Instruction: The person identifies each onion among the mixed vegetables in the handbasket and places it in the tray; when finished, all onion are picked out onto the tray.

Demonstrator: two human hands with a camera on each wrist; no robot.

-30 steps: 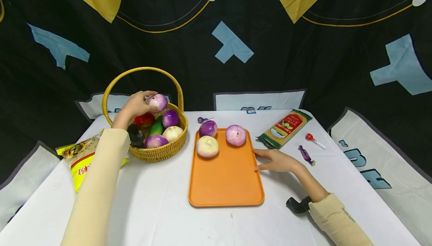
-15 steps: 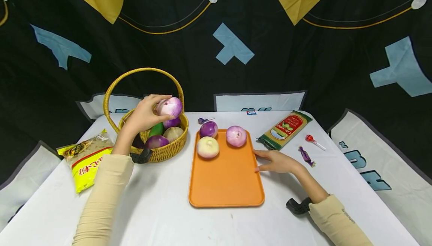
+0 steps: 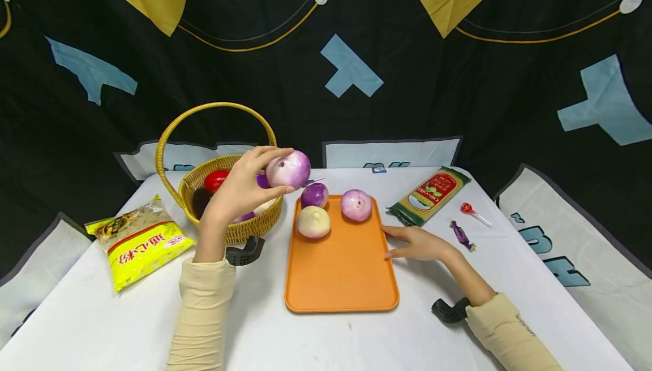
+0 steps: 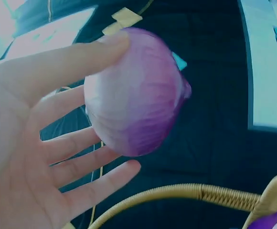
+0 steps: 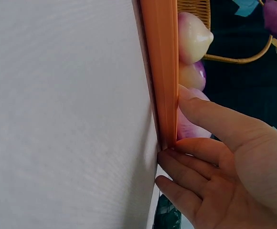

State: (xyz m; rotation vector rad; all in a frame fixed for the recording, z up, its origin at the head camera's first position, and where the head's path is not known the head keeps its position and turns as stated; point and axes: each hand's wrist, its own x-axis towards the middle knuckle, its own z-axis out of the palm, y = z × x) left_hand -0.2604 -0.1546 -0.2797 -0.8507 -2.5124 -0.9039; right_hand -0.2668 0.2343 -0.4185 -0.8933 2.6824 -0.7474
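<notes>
A purple-and-white onion (image 3: 288, 170) is held between the thumb and fingers of my left hand (image 3: 244, 187), raised in front of the basket's right side. The left wrist view shows the onion (image 4: 136, 93) with the thumb on one side and fingers behind it. My right hand (image 3: 420, 242) rests at the right edge of the orange tray (image 3: 341, 280). Its thumb and fingertips touch the rim, spread apart. At the tray's far end sit a purple onion (image 3: 314, 195), a whitish onion (image 3: 313, 221) and a pinkish onion (image 3: 356, 205).
A wicker basket (image 3: 244, 234) with a tall handle stands back left, holding a red vegetable (image 3: 216, 180) and others partly hidden by my left hand. A yellow bag (image 3: 140, 246) lies left. To the right are a green packet (image 3: 430, 194), a red lollipop (image 3: 474, 211) and a purple candy (image 3: 461, 235).
My left hand has carried the onion out from over the basket, rightward toward the tray. My right hand and the tray have stayed put.
</notes>
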